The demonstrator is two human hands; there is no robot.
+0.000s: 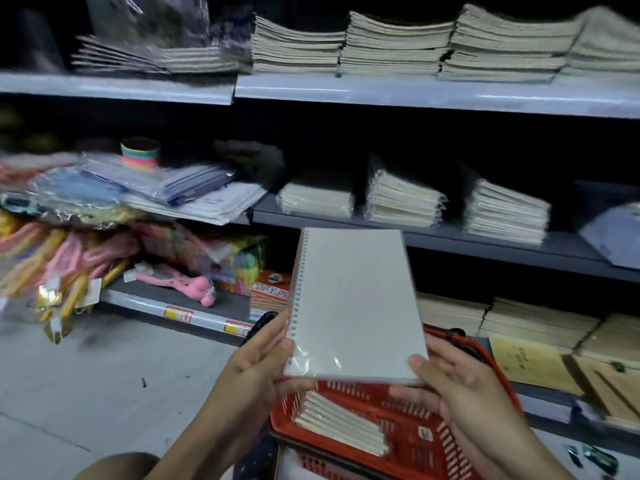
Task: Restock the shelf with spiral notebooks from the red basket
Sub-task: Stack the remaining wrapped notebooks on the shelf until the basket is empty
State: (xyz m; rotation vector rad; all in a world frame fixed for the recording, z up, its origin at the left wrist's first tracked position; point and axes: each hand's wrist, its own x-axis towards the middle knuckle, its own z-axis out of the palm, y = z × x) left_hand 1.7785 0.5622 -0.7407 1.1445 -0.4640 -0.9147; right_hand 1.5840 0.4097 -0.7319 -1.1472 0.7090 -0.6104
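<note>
Holding spiral notebook [356, 303] above red basket [433, 441]: left hand [256, 358] gripping spiral edge, right hand [446, 379] gripping lower corner. More notebooks [341, 424] inside basket. Best kept flat, slid onto wrapped stacks [403, 199] above basket.

Stacks of cream-edged notebooks [398, 46] are being carried side by side along the top shelf [415, 93], with plastic-wrapped packets [138, 53] being held at its left end. On the middle shelf [433, 233], three wrapped piles of notebooks [403, 199] are being supported apart from one another, while blue folders [156, 181] are being borne on the section to the left, a rainbow coil [140, 152] being carried on top of them. Brown-covered stacks [540, 327] are being held on the lowest shelf [543, 407]. The red basket [398, 431] is being carried by the grey floor [104, 375], in front of the shelving.
</note>
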